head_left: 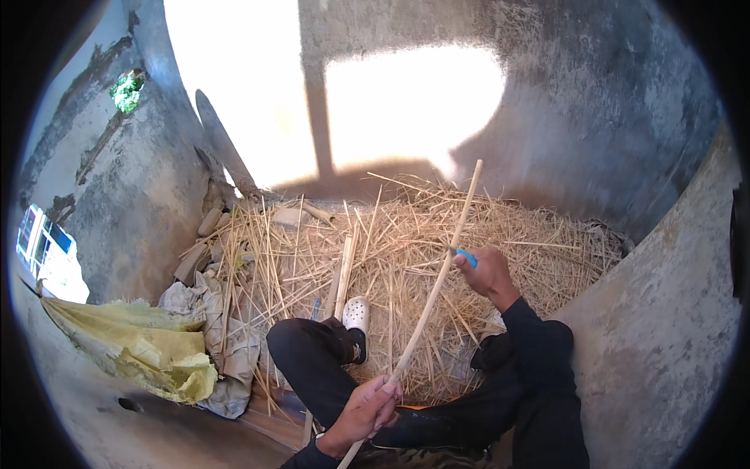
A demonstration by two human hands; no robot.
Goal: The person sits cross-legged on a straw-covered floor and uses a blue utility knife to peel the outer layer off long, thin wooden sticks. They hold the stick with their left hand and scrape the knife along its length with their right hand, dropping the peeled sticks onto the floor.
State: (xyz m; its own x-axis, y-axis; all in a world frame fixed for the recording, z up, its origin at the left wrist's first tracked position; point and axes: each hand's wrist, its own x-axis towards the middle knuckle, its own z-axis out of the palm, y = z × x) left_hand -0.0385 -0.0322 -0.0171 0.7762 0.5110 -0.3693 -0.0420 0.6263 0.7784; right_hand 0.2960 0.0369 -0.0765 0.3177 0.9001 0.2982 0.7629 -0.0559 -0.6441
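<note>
Left hand (pixel 366 410) closed around stick (pixel 437 281)

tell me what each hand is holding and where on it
The left hand grips a long pale stick near its lower end. The right hand holds a small blue-handled tool against the stick's middle.

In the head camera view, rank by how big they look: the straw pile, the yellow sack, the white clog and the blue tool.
1. straw pile, by far the widest.
2. yellow sack, crumpled at left.
3. white clog.
4. blue tool, mostly hidden in the right hand, so its true size is unsure.
</note>
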